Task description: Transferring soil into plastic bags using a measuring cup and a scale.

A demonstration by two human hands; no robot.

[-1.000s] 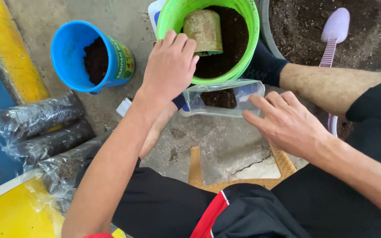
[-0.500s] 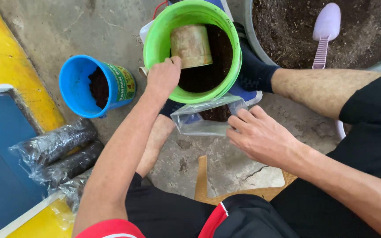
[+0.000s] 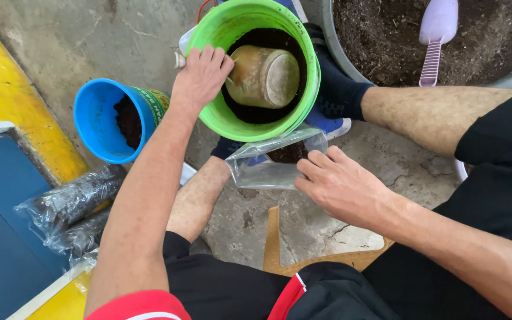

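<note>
Now the left hand (image 3: 200, 74) curls over the green bucket (image 3: 303, 101) rim, tipping it, while the right hand (image 3: 342, 186) pinches a clear plastic bag (image 3: 262, 172) open beneath; blue pot (image 3: 99, 127) with green label left, filled bags (image 3: 69, 204) on cracked concrete floor (image 3: 120, 35)

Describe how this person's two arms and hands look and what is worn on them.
Both hands, the left hand and the right hand, are bare: no gloves, rings or watch show. Both forearms are uncovered. A short red sleeve with a white edge covers the left upper arm; the right arm shows no sleeve in view.
</note>
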